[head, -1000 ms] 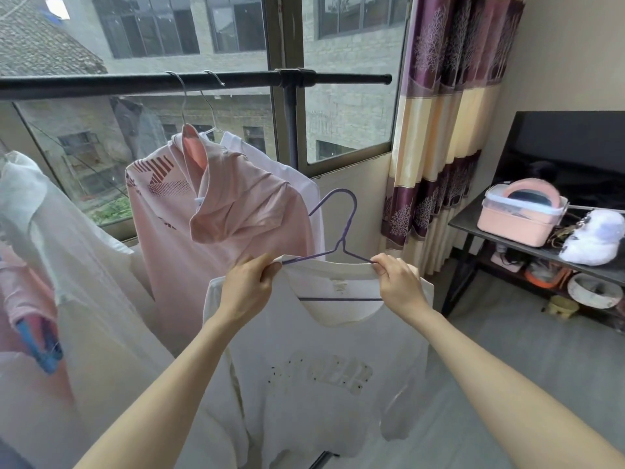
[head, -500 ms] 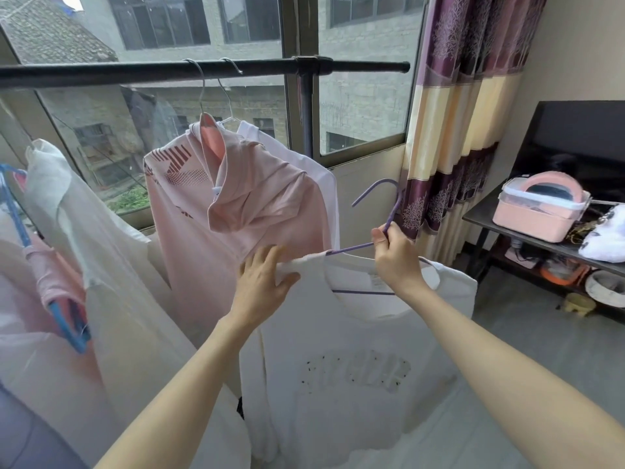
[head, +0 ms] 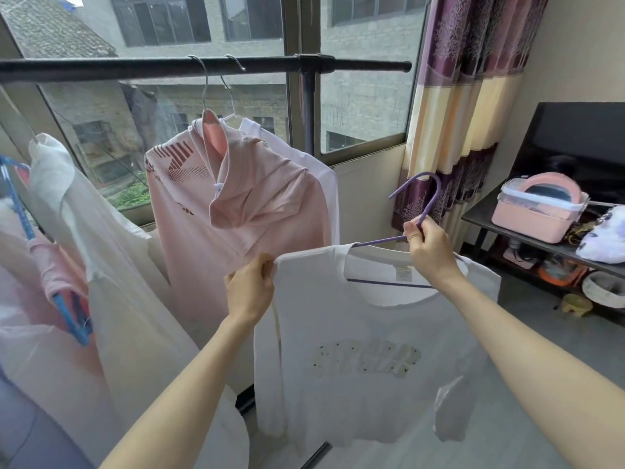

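A white T-shirt (head: 365,350) with a pale printed word hangs on a purple hanger (head: 429,198) in front of me. My right hand (head: 429,248) grips the hanger at the base of its hook, just above the collar. My left hand (head: 248,289) pinches the shirt's left shoulder edge. The hanger's hook points up and left, below and to the right of the black clothes rail (head: 203,67).
A pink hooded top (head: 236,214) and a white garment behind it hang on the rail. More pale clothes (head: 84,252) with a blue hanger hang at the left. A purple and cream curtain (head: 466,106) stands right of the window; a dark shelf with a pink box (head: 537,211) is at far right.
The shirt on its hanger has moved right and slightly up. My right hand shifted from the hanger's shoulder to the hook base. My left hand now pinches the shoulder edge.
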`<state>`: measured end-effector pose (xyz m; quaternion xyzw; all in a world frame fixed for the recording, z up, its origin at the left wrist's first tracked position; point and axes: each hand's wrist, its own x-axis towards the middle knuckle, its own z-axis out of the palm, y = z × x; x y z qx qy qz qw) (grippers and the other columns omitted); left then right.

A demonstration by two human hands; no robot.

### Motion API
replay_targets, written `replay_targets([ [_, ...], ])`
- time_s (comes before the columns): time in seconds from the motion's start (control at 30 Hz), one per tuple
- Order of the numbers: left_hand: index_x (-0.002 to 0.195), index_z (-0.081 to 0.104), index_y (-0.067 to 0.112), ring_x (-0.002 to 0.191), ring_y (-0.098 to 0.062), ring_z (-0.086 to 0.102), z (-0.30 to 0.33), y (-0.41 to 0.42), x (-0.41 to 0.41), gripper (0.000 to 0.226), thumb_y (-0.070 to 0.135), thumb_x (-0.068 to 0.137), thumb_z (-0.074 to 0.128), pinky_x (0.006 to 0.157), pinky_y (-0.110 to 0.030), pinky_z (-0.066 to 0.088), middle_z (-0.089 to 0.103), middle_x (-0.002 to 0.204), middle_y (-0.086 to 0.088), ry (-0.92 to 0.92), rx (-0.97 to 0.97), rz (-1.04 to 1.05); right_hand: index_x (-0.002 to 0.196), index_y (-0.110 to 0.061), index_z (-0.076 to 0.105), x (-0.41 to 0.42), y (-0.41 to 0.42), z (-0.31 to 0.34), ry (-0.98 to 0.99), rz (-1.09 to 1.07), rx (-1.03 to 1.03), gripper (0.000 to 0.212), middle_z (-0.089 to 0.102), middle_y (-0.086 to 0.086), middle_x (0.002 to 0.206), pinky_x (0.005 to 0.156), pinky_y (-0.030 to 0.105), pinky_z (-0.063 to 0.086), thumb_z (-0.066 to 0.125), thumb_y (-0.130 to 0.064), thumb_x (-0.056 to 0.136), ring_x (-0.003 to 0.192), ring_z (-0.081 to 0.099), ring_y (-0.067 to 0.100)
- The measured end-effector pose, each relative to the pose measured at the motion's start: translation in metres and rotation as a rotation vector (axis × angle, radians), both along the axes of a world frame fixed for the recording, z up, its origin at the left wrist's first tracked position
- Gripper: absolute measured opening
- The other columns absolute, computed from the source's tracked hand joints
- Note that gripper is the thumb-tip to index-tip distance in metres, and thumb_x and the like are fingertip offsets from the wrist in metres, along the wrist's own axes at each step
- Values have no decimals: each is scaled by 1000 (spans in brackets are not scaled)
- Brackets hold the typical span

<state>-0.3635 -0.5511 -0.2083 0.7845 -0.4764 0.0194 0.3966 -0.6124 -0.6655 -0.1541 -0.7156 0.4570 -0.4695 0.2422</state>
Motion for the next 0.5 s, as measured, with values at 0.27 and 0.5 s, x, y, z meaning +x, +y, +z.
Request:
replay_targets([
  [0.27, 112, 60, 19, 98, -25, 59, 21, -7, -35, 40, 43, 90, 36, 83, -40, 46, 64, 108, 0, -242, -83, -325, 80, -9, 53, 17, 8, 5, -38, 69, 18, 14, 42, -8, 58, 55, 19, 32, 53, -17, 92, 55, 39, 7],
  [0.5, 89, 66, 10, 78, -30, 58, 20, -25, -38, 20, 20, 87, 49, 76, -43, 43, 63, 84, -3, -56, -131, -393, 101, -7, 60, 19, 20, 3, -8, 144, -195, 26, 64, 4, 85, 72, 29, 44, 44, -26, 94, 76, 58, 19],
])
